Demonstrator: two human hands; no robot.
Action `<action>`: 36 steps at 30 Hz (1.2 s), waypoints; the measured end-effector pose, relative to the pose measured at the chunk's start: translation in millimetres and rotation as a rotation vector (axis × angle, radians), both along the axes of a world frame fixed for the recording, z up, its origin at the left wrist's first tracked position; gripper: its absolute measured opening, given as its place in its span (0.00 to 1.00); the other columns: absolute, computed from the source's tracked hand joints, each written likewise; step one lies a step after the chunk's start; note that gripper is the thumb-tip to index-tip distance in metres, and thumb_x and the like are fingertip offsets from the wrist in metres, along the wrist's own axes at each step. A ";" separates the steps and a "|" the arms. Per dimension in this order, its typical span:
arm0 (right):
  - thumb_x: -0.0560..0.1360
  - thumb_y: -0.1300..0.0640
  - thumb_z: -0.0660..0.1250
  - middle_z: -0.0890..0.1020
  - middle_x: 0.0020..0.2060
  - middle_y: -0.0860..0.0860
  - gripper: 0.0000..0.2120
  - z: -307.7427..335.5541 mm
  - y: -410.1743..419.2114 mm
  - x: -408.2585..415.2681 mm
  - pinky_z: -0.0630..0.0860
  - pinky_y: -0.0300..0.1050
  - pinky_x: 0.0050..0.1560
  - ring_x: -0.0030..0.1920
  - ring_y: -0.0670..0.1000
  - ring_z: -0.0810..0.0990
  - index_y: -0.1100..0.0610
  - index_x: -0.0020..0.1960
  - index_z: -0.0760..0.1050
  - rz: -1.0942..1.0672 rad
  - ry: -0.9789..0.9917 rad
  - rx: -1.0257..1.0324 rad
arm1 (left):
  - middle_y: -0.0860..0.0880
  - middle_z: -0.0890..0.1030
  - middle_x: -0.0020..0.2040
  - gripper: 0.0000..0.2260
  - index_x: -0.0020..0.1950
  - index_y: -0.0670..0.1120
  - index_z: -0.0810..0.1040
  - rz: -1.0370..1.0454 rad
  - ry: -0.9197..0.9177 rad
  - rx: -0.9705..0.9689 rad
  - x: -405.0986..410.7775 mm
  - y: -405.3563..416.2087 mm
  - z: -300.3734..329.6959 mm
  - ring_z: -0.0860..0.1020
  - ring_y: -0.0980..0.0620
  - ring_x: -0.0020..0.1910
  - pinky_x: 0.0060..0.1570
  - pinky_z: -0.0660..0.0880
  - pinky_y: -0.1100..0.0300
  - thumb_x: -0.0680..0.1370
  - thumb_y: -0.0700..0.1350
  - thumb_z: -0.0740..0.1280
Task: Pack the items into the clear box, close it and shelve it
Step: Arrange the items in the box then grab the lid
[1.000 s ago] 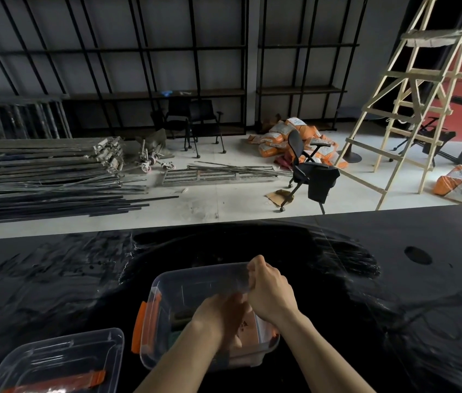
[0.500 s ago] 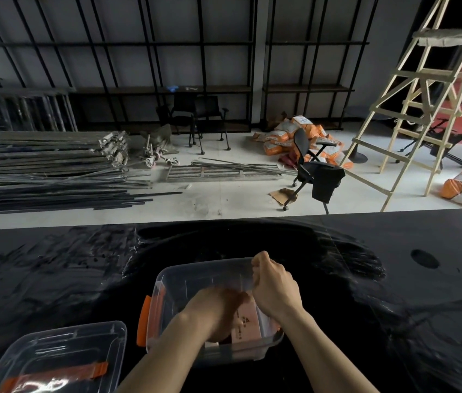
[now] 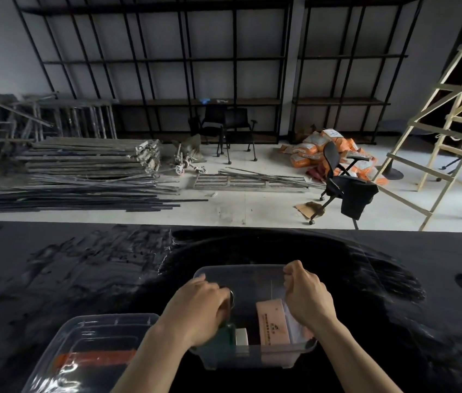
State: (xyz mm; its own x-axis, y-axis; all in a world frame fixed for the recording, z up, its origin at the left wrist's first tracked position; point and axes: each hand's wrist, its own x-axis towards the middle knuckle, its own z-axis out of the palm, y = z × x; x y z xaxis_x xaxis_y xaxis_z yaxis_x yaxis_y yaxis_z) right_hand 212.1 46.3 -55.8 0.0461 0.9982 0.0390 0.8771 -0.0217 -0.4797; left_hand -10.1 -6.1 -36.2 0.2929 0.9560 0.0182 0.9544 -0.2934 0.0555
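Note:
The clear box (image 3: 241,270) stands on the black table near its front edge, with no lid on. Inside lie a pink packet (image 3: 272,321), a dark green item (image 3: 225,340) and a small white piece (image 3: 241,336). My left hand (image 3: 198,310) curls over the box's left wall, fingers inside next to a metal ring (image 3: 232,296). My right hand (image 3: 306,300) grips the right rim near the far corner. The clear lid (image 3: 91,330), with an orange strip, lies on the table to the left of the box.
The black table (image 3: 82,273) is covered in glossy wrinkled film. Beyond its far edge are stacked metal bars (image 3: 82,177), an office chair (image 3: 343,185), a wooden ladder (image 3: 451,123) and black shelving (image 3: 224,100) along the back wall.
My left hand has come out of the middle of the box and taken hold of its left wall. The right hand keeps its grip on the rim. The pink packet now shows.

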 end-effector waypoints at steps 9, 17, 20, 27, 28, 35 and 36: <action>0.81 0.53 0.61 0.81 0.56 0.51 0.13 -1.5 -1.8 7.6 0.67 0.36 0.34 0.44 0.50 0.77 0.53 0.64 0.73 0.015 -0.110 0.142 | 0.56 0.79 0.62 0.11 0.59 0.54 0.76 0.117 -0.188 0.185 6.5 -5.3 -5.0 0.75 0.56 0.64 0.78 0.57 0.53 0.79 0.55 0.63; 0.81 0.50 0.61 0.82 0.55 0.48 0.11 16.5 -19.2 -31.9 0.70 0.42 0.44 0.52 0.51 0.82 0.51 0.60 0.77 0.389 -0.197 0.108 | 0.46 0.65 0.78 0.26 0.80 0.47 0.55 0.520 -0.714 -0.061 -4.4 3.4 -34.1 0.68 0.46 0.75 0.70 0.68 0.51 0.83 0.52 0.56; 0.80 0.54 0.65 0.84 0.54 0.52 0.10 0.5 -15.1 -36.8 0.77 0.43 0.46 0.52 0.53 0.84 0.55 0.58 0.80 0.419 -0.387 -0.283 | 0.47 0.76 0.70 0.22 0.78 0.48 0.61 0.556 -0.778 -0.112 -6.8 6.6 -40.1 0.77 0.49 0.66 0.61 0.74 0.56 0.84 0.49 0.57; 0.79 0.57 0.65 0.82 0.46 0.51 0.06 -11.8 -8.3 -41.1 0.73 0.42 0.41 0.45 0.50 0.82 0.55 0.50 0.81 0.402 -0.449 -0.405 | 0.48 0.78 0.68 0.18 0.74 0.49 0.65 0.541 -0.790 -0.094 -5.4 8.3 -41.2 0.79 0.51 0.62 0.47 0.70 0.65 0.84 0.47 0.56; 0.79 0.56 0.65 0.81 0.44 0.50 0.06 -10.2 -7.5 -41.7 0.75 0.41 0.41 0.44 0.50 0.82 0.54 0.48 0.80 0.392 -0.416 -0.397 | 0.48 0.78 0.68 0.18 0.74 0.48 0.65 0.538 -0.795 -0.091 -5.4 8.3 -42.1 0.79 0.51 0.63 0.48 0.71 0.64 0.84 0.47 0.56; 0.80 0.45 0.61 0.87 0.43 0.51 0.17 -2.5 -12.2 -63.6 0.78 0.47 0.61 0.46 0.51 0.87 0.55 0.50 0.83 0.402 -0.154 -0.652 | 0.49 0.79 0.65 0.17 0.73 0.49 0.66 0.561 -0.804 -0.059 -5.8 10.9 -48.8 0.80 0.56 0.50 0.37 0.68 0.70 0.84 0.48 0.56; 0.79 0.43 0.62 0.88 0.48 0.53 0.18 -1.8 -11.9 -63.6 0.78 0.46 0.62 0.49 0.51 0.87 0.54 0.54 0.83 0.400 -0.115 -0.707 | 0.49 0.80 0.64 0.17 0.72 0.49 0.67 0.558 -0.803 -0.056 -6.0 11.4 -49.5 0.78 0.60 0.44 0.34 0.66 0.72 0.84 0.48 0.56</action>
